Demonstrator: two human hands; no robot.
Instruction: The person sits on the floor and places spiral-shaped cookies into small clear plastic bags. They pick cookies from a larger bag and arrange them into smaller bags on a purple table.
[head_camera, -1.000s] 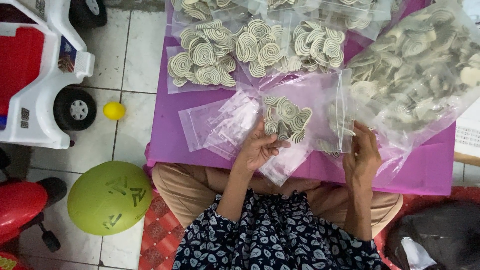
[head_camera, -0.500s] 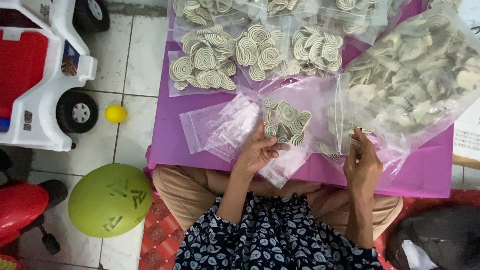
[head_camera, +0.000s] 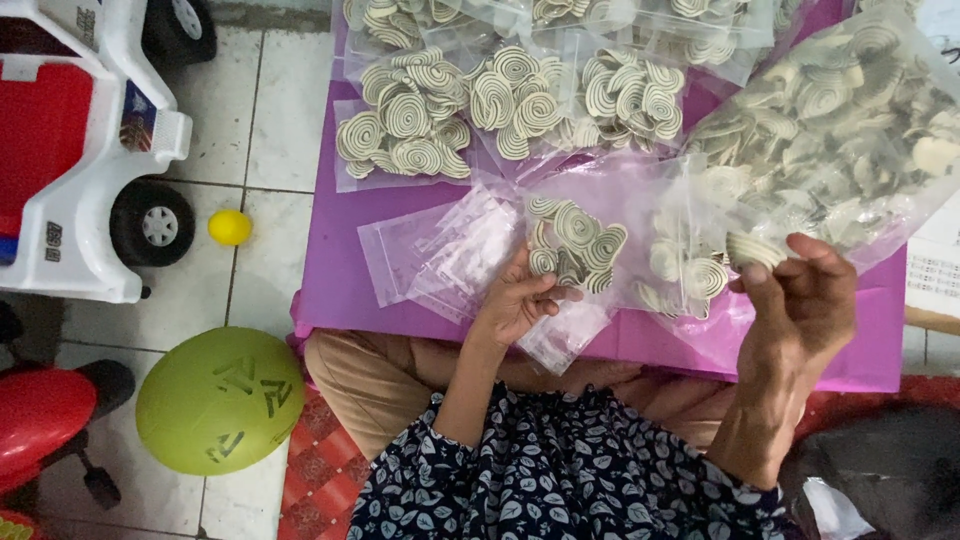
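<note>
Several clear plastic packets of cream spiral crackers (head_camera: 520, 100) filled, lying far on purple table (head_camera: 340, 290). Left hand (head_camera: 520, 300) grasping half-filled small clear bag (head_camera: 575, 245); right hand (head_camera: 800, 290) pinching one spiral cracker (head_camera: 752, 248); empty flat bags (head_camera: 430, 250) left.

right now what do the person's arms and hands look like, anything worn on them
Both forearms are bare from about the elbow down; no sleeves reach the wrists. The left hand and right hand wear no gloves, and no rings, watch or bracelets show on the fingers or wrists. The only clothing close to the arms is a dark navy garment with a small white leaf print, covering the torso.
</note>
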